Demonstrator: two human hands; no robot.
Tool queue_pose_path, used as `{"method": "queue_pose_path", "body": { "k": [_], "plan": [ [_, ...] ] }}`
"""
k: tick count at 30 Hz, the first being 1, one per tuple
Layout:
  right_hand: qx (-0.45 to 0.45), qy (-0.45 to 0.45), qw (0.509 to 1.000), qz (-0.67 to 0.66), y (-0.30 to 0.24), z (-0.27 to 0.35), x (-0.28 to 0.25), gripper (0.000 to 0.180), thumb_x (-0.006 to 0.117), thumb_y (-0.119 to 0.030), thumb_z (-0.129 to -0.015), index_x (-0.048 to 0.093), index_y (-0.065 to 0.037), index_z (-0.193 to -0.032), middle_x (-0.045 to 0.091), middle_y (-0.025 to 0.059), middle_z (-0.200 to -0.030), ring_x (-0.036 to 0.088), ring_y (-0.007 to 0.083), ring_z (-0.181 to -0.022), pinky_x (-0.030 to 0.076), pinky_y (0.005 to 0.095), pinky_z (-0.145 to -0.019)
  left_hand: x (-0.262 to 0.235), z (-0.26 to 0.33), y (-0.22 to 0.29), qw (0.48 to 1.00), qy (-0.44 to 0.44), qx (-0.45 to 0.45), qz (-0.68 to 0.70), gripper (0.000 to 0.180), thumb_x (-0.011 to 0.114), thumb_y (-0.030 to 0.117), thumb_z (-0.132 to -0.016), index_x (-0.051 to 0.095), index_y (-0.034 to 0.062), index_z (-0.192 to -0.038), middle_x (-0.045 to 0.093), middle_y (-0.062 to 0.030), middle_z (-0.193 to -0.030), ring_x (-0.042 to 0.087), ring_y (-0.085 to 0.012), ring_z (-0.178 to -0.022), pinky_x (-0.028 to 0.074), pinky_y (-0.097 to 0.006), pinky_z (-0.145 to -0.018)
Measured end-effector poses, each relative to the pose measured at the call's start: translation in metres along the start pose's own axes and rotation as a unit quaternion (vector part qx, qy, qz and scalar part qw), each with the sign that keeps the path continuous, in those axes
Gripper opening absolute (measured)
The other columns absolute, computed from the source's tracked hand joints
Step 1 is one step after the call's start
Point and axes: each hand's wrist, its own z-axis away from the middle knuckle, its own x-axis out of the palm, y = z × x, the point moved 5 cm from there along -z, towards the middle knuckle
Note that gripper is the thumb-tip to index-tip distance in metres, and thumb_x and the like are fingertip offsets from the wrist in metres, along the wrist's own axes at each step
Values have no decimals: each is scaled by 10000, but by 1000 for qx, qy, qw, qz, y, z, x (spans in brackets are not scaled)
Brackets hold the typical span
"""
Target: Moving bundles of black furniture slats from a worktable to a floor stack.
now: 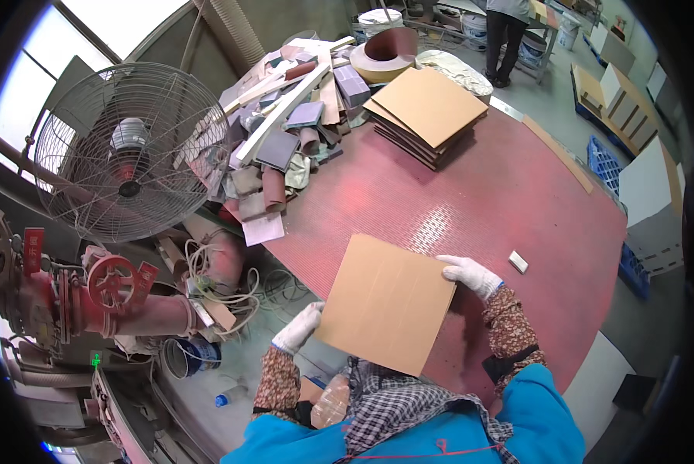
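Observation:
A flat square tan board (385, 304) is held up in front of me, tilted, over the near edge of the red ribbed table (532, 209). My left hand (299, 328), in a white glove, grips its left edge. The gloved right hand (471, 276) has hold of the upper right corner, its thumb lying on the face. Beyond the board, a stack of similar tan boards (432, 108) with dark sides stands at the table's far end, the top ones slightly askew. A small white block (518, 262) lies to the right of my right hand.
Sanding blocks and scraps (285, 147) are heaped at the table's far left, beside a roll of brown abrasive (385, 56). A large wire-caged fan (130, 151) and red pipes with a valve wheel (109, 280) stand left. White panels (648, 185) rise at right. Another person (506, 35) stands far back.

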Motion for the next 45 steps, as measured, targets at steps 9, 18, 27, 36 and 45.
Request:
{"method": "queue_pose_path", "body": {
  "k": [9, 18, 27, 36, 45],
  "plan": [
    [-14, 18, 999, 29, 33, 29, 27, 708, 598, -430, -973, 445, 83, -1436, 553, 214, -1409, 500, 271, -1326, 373, 367, -1123, 130, 77, 20, 986, -61, -154, -5, 953, 668, 552, -888, 261, 5, -1554, 550, -110, -1357, 578, -163, -1107, 517, -290, -808],
    [30, 173, 964, -199, 35, 101, 100, 841, 399, -698, -986, 446, -13, -1473, 502, 137, -1471, 465, 252, -1339, 317, 375, -1159, 128, 80, -56, 974, -79, -78, 200, 892, 692, 470, -910, 273, 24, -1559, 375, -161, -1559, 378, -266, -1424, 327, -414, -1164],
    [195, 258, 856, -402, 82, 102, 110, 785, 397, -630, -1011, 444, 1, -1477, 515, 162, -1463, 534, 252, -1287, 436, 329, -1070, 127, -10, -14, 879, 96, -146, 443, 586, 392, 522, -1053, 495, 64, -1403, 601, -117, -1325, 585, -241, -1197, 525, -403, -957],
    [-59, 314, 808, -496, 0, 141, 67, 605, 335, -488, -1081, 487, -9, -1417, 587, 87, -1318, 562, 219, -1181, 455, 350, -1046, 141, -61, 49, 917, 36, -19, 396, 536, 368, 489, -1069, 531, 71, -1363, 640, -89, -1257, 629, -215, -1113, 543, -361, -922],
    [-197, 499, 842, -60, 94, 207, 11, 438, 598, -164, -947, 536, 34, -1331, 623, 187, -1232, 637, 308, -1095, 529, 360, -945, 186, -142, 50, 920, 60, 333, -197, 463, 405, 376, -1083, 502, 31, -1376, 610, -102, -1286, 596, -226, -1136, 493, -360, -998]
  ]
}}
